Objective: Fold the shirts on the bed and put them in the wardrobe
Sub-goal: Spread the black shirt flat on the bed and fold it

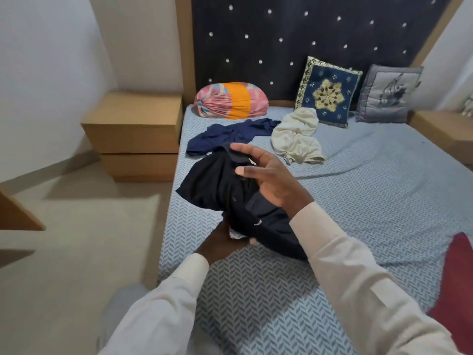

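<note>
A crumpled black shirt point(217, 183) is lifted just above the blue patterned bed point(371, 201). My left hand point(225, 242) grips its lower bunch from below. Higher up, my right hand point(266, 175) holds the collar edge, thumb on top and fingers curled behind the cloth. Farther back lie a dark blue shirt point(230, 134) and, to its right, a crumpled cream shirt point(297, 139), both loose on the sheet. No wardrobe is in view.
An orange and pink bolster point(230, 101), a blue embroidered cushion point(329, 92) and a grey cushion point(389, 94) lean at the headboard. Wooden bedside drawers point(133, 134) stand left of the bed. A red cloth point(455, 290) lies at the right edge.
</note>
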